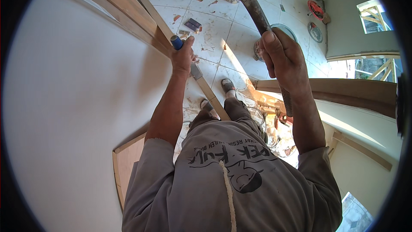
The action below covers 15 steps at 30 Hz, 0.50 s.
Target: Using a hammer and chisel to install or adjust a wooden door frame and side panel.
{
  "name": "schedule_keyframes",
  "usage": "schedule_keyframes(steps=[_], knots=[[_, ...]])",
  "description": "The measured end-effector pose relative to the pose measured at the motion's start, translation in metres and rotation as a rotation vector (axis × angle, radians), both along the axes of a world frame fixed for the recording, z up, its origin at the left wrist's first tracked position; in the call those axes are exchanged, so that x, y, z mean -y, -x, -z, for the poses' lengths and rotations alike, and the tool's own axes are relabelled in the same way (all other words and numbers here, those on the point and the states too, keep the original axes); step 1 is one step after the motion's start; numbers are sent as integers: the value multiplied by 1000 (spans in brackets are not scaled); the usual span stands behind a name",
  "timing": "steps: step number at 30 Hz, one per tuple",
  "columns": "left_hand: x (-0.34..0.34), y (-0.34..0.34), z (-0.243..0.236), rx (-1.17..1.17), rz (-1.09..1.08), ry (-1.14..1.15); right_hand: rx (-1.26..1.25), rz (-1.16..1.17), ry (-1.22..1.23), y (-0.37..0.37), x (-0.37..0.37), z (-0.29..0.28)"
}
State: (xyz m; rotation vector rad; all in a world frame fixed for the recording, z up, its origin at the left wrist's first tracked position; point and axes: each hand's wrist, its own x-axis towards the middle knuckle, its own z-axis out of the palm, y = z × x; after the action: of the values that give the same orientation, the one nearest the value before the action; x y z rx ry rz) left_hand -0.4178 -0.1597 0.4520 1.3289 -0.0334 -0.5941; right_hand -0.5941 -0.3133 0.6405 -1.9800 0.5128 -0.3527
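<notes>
My right hand (285,56) is raised and wrapped round the handle of a worn claw hammer (253,4), whose metal head hangs at the top of the view. The fingers of my left hand (183,58) close round a blue-handled chisel (176,42), with the dark butt of its handle showing above the fist. Below that fist, a flat grey metal piece (196,71) lies against a narrow wooden strip (212,98); whether it is the chisel's blade I cannot tell. Beside my left hand runs a wooden frame (128,6) along the white wall.
Tiled floor (206,30) with wood chips and a small dark box (192,24) lies ahead. A round tub (284,31) stands behind my right hand. At right, a brown wooden beam (343,91) juts in. Cables and tools (279,120) lie near my feet.
</notes>
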Motion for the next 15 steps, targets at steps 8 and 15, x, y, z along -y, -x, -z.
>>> schedule_keyframes(steps=[8, 15], knots=[[-3, -6, -10, -56, -102, 182, 2, 16, -47, -3, 3, 22], [1, 1, 5, -98, -73, 165, -38, 33, -9, -3, 2, 19]])
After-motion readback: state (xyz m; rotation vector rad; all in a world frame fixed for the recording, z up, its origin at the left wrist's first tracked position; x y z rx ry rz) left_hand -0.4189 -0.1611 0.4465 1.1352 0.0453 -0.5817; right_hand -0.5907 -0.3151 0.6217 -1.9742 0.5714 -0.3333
